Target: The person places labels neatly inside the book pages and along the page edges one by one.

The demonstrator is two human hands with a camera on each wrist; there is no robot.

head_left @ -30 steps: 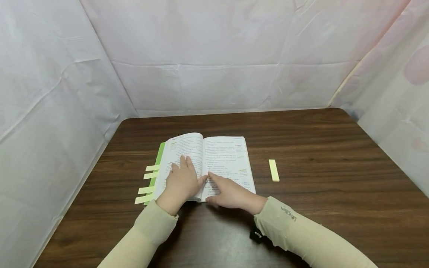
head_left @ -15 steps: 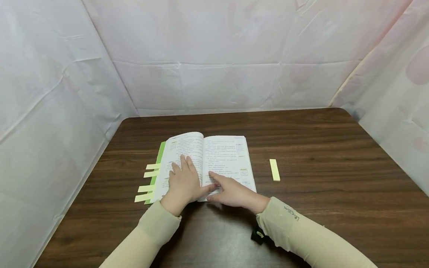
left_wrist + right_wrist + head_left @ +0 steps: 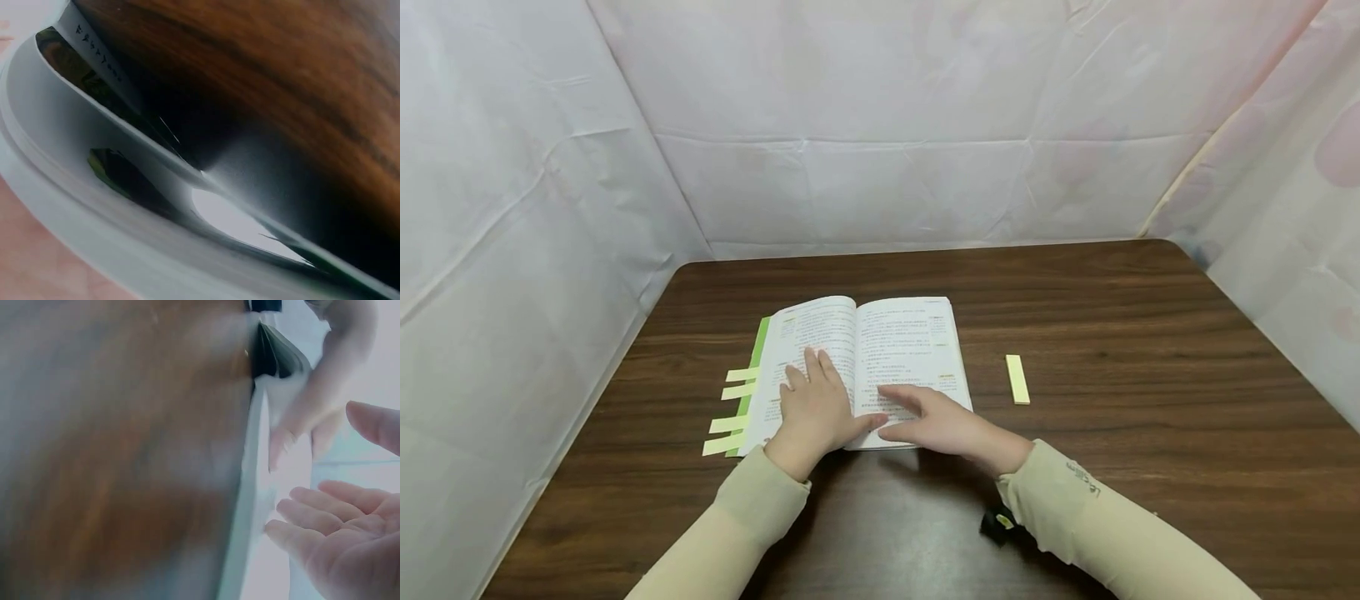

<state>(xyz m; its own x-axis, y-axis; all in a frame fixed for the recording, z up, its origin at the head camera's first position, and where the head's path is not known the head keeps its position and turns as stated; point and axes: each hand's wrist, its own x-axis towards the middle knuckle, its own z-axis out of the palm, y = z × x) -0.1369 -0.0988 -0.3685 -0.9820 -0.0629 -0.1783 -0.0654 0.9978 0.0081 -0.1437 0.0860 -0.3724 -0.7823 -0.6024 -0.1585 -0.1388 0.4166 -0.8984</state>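
Note:
An open book [image 3: 902, 342] with printed pages and a green cover lies on the table. My left hand [image 3: 816, 417] rests flat on its left page, fingers spread, the thumb reaching across the gutter onto the right page. Over the lower right page is my right hand [image 3: 943, 423], thumb and fingers apart, holding nothing. In the right wrist view the right hand [image 3: 356, 534] shows its palm, and the left hand [image 3: 325, 387] touches the page beyond. Several pale yellow sticky tabs [image 3: 727, 424] jut from the book's left edge. The left wrist view shows curved page edges [image 3: 94, 53] close up.
A yellow strip [image 3: 1017, 379], like a pad of sticky tabs, lies to the right of the book on the dark wooden table [image 3: 1150, 375]. A black object [image 3: 997, 525] shows under the right sleeve. White sheeting [image 3: 850, 192] hangs around the table's back and sides.
My left thumb has slid right across the gutter onto the right page. The right hand has drawn back to the right, away from the gutter. The right page's far edge has risen slightly.

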